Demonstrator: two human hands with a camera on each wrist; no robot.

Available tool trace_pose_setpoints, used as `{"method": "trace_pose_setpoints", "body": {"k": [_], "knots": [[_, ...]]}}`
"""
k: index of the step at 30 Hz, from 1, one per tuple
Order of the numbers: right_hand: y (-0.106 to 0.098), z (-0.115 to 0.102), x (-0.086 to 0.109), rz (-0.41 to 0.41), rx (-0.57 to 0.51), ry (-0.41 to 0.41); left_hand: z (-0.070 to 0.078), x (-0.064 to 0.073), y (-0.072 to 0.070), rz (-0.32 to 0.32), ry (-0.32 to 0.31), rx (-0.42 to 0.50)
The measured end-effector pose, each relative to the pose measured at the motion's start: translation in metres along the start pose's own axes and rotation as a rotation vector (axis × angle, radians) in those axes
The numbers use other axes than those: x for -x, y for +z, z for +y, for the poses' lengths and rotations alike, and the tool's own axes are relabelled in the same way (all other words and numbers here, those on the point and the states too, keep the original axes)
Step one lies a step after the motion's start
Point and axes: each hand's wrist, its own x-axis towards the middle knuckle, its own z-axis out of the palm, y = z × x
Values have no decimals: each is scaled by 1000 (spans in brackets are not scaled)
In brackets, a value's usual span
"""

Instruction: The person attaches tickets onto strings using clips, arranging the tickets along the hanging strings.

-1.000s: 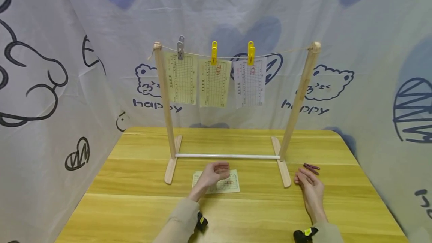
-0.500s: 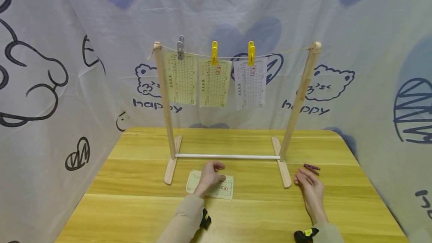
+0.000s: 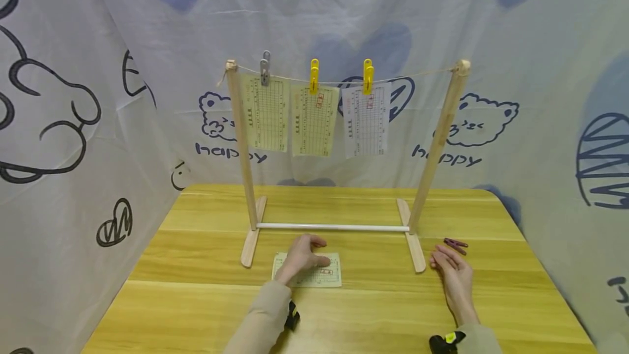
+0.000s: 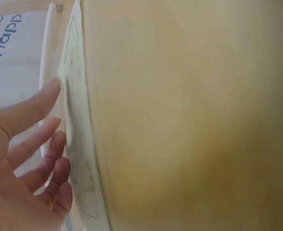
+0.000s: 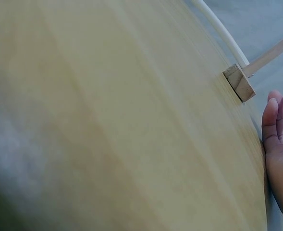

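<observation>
My left hand (image 3: 302,258) is over a pale green printed slip (image 3: 330,275) lying on the table in front of the rack. In the left wrist view, the thumb and fingers (image 4: 58,143) of that hand are apart, with their tips right at the slip (image 4: 81,130), whose edge lifts slightly between them. Part of the slip is hidden under the hand in the head view. My right hand (image 3: 454,280) rests on the table with relaxed fingers and nothing in it. Just beyond its fingertips lies a dark purple clothespin (image 3: 456,245).
A wooden rack (image 3: 244,179) with a white crossbar (image 3: 331,227) stands behind the slip. From its string hang two yellow-green slips (image 3: 267,119) and a white slip (image 3: 366,124), held by a grey clip (image 3: 265,70) and two yellow clips (image 3: 314,76). Printed cloth surrounds the table.
The slip on the table first shifted left and toward me, tilting, then straightened under my left hand. That hand's thumb came down to the paper. My right hand stayed where it was.
</observation>
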Motion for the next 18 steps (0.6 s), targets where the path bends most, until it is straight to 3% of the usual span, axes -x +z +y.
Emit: {"method": "trace_pose_setpoints", "body": {"k": [6, 18], "knots": [[-1, 0, 0, -6, 4, 13, 1, -2, -2, -23, -5, -32], [0, -1, 0, 0, 25, 7, 3, -2, 2, 18, -20, -59]]}}
